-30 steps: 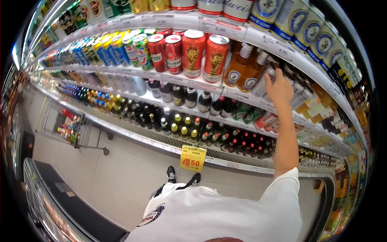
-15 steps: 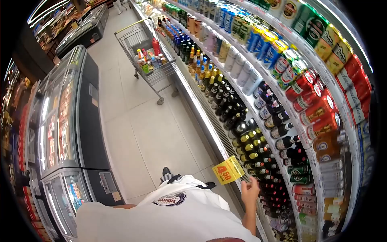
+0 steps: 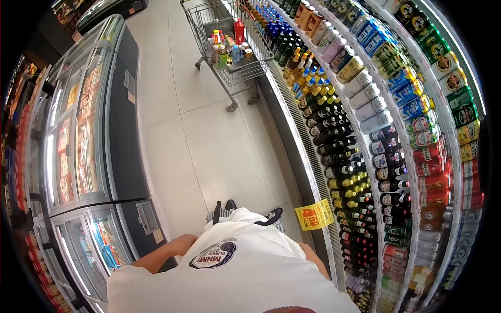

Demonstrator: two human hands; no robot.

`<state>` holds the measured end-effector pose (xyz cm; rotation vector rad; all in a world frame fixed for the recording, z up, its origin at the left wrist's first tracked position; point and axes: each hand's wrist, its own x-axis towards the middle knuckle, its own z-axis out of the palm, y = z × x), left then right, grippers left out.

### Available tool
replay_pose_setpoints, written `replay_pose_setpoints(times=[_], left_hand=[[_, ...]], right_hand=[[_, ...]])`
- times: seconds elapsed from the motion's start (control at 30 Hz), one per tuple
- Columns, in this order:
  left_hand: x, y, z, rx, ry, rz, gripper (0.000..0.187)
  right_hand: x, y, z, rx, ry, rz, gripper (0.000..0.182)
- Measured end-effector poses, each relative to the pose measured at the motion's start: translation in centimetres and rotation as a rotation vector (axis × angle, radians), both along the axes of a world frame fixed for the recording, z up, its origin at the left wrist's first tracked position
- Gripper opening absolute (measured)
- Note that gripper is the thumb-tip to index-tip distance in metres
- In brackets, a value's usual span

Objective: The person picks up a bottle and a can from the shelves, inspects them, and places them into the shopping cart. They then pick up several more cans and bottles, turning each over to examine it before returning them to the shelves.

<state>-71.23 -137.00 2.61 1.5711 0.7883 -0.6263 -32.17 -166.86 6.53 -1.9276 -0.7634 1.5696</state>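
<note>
Yellow tag (image 3: 314, 214) reading "4.50"; white shirt (image 3: 229, 276) printed "MNMF".

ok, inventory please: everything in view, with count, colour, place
cart: 1, grey wire, in the aisle ahead, against the drinks shelving
red bottle: 1, in the cart with other mixed goods, too small to count
bottles: dozens, mostly dark, some blue or yellow, lower shelves at right
cans: dozens, white, blue, green, red, upper shelves at right
shelves: several, white-edged, right side
price sign: 1, yellow with red "4.50", low shelf edge
freezers: several, dark grey with glass, left side
floor tiles: several, pale, centre
shirt: 1, white with dark print, bottom
shoes: 2, dark, below the shirt front
left arm, right arm: 1 each, bare; hands hidden
</note>
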Motion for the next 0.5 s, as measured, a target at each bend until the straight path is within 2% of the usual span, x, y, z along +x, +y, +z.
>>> replay_pose_setpoints(times=[0.03, 0.13, 0.2, 0.23, 0.33, 0.37, 0.47, 0.5], left_hand=[[0.1, 0.7, 0.5, 0.101, -0.003, 0.039, 0.042], [0.0, 1.9, 1.0, 0.095, -0.113, 0.157, 0.044], [-0.4, 1.5, -0.3, -0.030, -0.198, 0.355, 0.041], [-0.6, 1.4, -1.0, -0.090, -0.241, 0.453, 0.039], [-1.7, 2.8, -2.4, -0.109, -0.194, 0.434, 0.039], [-1.9, 3.2, -2.3, -0.074, -0.194, 0.422, 0.039], [-1.8, 5.3, -0.3, 0.061, -0.188, 0.435, 0.039], [-1.1, 6.0, 0.7, 0.113, -0.191, 0.479, 0.039]], right_hand=[[0.1, 1.0, 0.8, 0.001, 0.064, 0.019, 0.051], [0.8, 4.2, 2.3, -0.103, 0.198, 0.053, 0.050], [1.6, 6.9, 2.9, -0.203, 0.272, 0.073, 0.048], [2.0, 8.7, 3.0, -0.187, 0.154, 0.205, 0.048], [3.2, 15.7, 5.4, -0.177, 0.125, 0.348, 0.047], [4.2, 17.0, 4.8, -0.148, 0.234, 0.329, 0.048], [6.0, 23.4, 3.8, -0.190, 0.021, 0.562, 0.049], [6.0, 25.9, 3.4, -0.076, -0.039, 0.573, 0.049]])
